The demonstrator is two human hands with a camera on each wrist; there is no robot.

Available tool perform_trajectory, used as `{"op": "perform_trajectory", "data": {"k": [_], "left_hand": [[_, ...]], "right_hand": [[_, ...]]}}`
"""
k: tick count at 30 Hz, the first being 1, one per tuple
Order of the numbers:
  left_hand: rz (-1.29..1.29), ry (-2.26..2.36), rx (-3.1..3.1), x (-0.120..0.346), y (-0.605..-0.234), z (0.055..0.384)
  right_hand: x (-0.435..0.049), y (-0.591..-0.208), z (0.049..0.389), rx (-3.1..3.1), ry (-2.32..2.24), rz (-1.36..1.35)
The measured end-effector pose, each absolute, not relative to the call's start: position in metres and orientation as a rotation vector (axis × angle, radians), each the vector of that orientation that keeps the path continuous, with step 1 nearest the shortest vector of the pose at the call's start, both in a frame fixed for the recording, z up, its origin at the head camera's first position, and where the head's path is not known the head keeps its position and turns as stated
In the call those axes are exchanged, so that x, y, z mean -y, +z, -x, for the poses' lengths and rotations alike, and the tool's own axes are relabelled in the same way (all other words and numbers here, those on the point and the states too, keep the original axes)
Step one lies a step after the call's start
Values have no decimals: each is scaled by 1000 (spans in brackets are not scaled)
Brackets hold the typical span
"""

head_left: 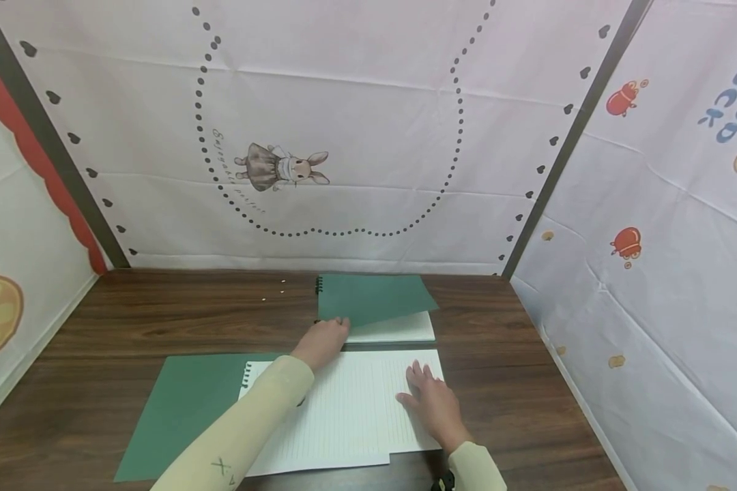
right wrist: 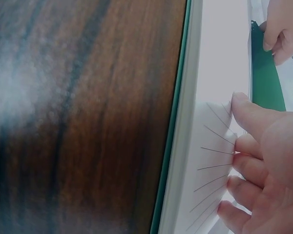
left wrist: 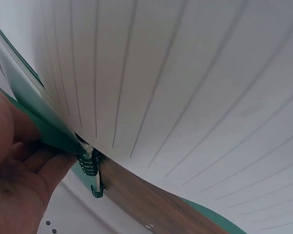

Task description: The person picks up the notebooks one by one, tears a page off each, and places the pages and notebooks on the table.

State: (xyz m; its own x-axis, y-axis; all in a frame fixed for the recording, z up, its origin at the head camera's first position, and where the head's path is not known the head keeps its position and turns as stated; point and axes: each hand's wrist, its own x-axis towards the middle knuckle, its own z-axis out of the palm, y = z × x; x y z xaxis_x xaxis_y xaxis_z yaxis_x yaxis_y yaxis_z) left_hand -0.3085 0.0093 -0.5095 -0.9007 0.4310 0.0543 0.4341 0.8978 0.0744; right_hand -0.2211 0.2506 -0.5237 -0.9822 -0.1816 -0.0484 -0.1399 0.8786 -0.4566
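Two green-covered spiral notebooks lie one behind the other. My left hand (head_left: 325, 341) pinches the near edge of the far notebook's cover (head_left: 374, 296), close to its bound side. That cover is lifted at an angle, with white pages (head_left: 402, 332) showing beneath. In the left wrist view, the thumb and fingers hold the green cover (left wrist: 53, 131) beside the coil binding (left wrist: 89, 165). The near notebook (head_left: 350, 409) is spread open at lined pages. Spread fingers of my right hand (head_left: 432, 402) rest on the right part of its page, also seen in the right wrist view.
The near notebook's green cover (head_left: 190, 409) lies flat to the left, partly behind my left sleeve (head_left: 252, 423). Small white bits (head_left: 282, 292) are scattered on the dark wood table (head_left: 160, 307). Printed white cloth (head_left: 356, 136) hangs behind and along both sides.
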Motion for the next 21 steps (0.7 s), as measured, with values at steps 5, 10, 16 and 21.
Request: {"op": "perform_trajectory", "data": {"k": [5, 10, 16, 21], "left_hand": [[611, -255, 3061, -10, -514, 314], [518, -420, 3089, -10, -515, 315], [462, -520, 3068, -10, -512, 315], [411, -562, 3043, -11, -511, 315]], "right_hand": [[-251, -525, 221, -2962, -706, 259], [-251, -527, 221, -2963, -696, 240], [-250, -527, 223, -2960, -693, 201], [-250, -527, 224, -2969, -687, 188]]}}
